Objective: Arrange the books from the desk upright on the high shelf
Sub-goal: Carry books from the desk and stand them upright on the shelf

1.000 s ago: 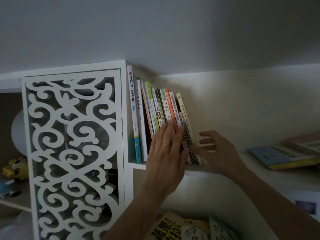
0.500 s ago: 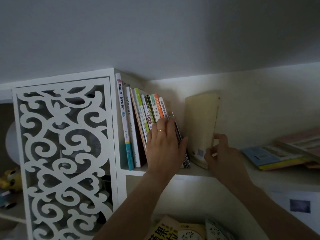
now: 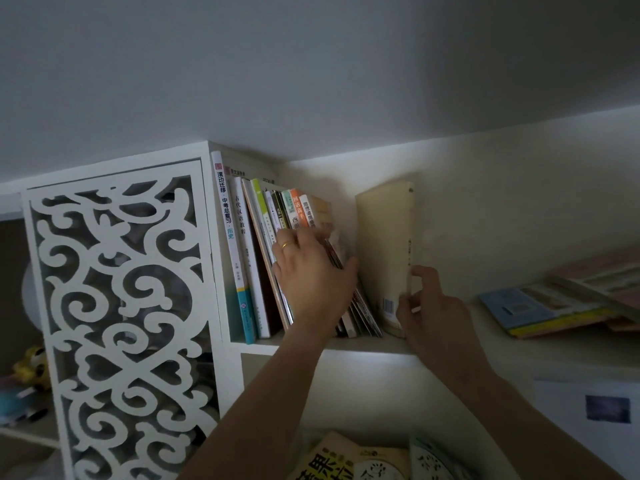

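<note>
1. I take the high shelf as my landmark; it runs out to the right from a white fretwork panel, just under the ceiling.
2. At the shelf's left end, against the panel, a row of books stands on the board, the rightmost ones leaning left.
3. My left hand lies against the spines of that row; it wears a gold ring, and its fingers are blurred, so I cannot tell whether they grip a book or only press on it.
4. Just right of the row, with a gap between, a cream paperback stands upright on the shelf, back cover and barcode facing me.
5. My right hand holds the paperback low down at its right edge, with its fingers curled round that edge and the thumb on the cover beside the barcode.
6. Farther right along the shelf, well apart from the paperback, a few flat books lie stacked, a blue cover nearest.
7. Below the shelf, at the bottom of my view, more books lie flat with large printed characters showing.
8. Left of the panel, a yellow toy sits on a lower shelf, out of focus.
</note>
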Tool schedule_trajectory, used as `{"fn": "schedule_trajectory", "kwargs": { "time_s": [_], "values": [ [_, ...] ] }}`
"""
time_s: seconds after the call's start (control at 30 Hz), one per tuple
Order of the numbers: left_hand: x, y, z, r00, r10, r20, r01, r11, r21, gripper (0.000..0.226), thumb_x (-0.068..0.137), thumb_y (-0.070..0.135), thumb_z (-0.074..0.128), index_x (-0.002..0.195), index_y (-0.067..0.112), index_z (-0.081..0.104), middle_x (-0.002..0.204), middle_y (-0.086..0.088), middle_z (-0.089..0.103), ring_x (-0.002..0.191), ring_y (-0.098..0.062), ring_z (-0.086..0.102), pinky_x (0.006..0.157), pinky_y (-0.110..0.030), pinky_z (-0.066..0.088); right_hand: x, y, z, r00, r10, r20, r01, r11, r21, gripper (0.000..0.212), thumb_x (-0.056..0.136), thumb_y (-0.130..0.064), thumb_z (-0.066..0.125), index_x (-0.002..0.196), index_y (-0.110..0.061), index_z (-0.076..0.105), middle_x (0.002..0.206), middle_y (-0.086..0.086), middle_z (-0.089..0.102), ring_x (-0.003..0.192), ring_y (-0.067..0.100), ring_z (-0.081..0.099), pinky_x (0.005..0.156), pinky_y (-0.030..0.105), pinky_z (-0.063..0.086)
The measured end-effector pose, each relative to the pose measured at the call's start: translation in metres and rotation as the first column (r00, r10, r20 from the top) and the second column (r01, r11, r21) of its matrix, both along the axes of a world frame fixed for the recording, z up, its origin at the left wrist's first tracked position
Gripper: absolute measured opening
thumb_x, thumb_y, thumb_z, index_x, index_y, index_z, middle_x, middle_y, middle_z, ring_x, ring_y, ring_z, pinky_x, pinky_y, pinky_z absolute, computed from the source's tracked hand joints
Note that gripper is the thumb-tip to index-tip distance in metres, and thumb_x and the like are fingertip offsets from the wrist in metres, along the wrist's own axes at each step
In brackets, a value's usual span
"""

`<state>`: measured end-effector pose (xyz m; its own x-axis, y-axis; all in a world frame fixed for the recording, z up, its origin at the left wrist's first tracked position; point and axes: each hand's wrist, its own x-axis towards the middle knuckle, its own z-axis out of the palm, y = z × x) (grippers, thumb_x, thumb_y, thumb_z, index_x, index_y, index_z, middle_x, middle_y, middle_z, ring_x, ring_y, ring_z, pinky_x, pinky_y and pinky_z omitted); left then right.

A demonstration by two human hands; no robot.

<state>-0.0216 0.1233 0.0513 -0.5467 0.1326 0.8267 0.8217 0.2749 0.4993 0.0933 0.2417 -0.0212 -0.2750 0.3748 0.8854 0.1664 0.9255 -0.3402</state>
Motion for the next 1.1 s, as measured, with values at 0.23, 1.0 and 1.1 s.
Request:
{"fn": "schedule_trajectory", "kwargs": {
  "time_s": [0.23,1.0,1.1],
  "values": [
    [0.016,-0.008,-0.019,0.933,-0.344,0.104,0.321,0.929,0.186,0.059,0.083,0.023,0.082,0.123,0.037,0.042,0.132,0.002,0.063,0.112,-0.018,0.067,0.084,-0.034,0.063,-0.002,0.002,-0.001,0.999,0.027,0.046,-0.030,0.997,0.072,0.034,0.099,-0.024,0.056,0.129,-0.021,0.040,0.071,0.000,0.069,0.048,0.011,0.057,0.047,0.027,0.046],
    [0.068,-0.151,-0.067,0.945,-0.299,-0.132,0.326,0.834,0.446,0.038,0.098,0.015,0.062,0.108,0.046,0.041,0.105,0.047,0.060,0.096,0.022,0.060,0.070,-0.002,0.050,-0.026,-0.021,0.015,0.826,0.308,0.472,-0.269,0.951,-0.150,0.051,0.107,-0.043,0.035,0.155,-0.033,0.021,0.136,-0.001,0.063,0.102,0.018,0.070,0.086,0.034,0.059],
    [0.062,-0.152,-0.077,0.875,-0.482,-0.049,0.457,0.788,0.412,0.036,0.099,0.016,0.062,0.122,0.040,0.046,0.114,0.034,0.066,0.105,0.010,0.065,0.077,-0.011,0.056,-0.012,-0.041,0.016,0.834,0.453,0.314,-0.363,0.880,-0.305,0.043,0.107,-0.042,0.038,0.150,-0.033,0.040,0.139,-0.007,0.060,0.114,0.008,0.062,0.092,0.016,0.049]
  ]
}}
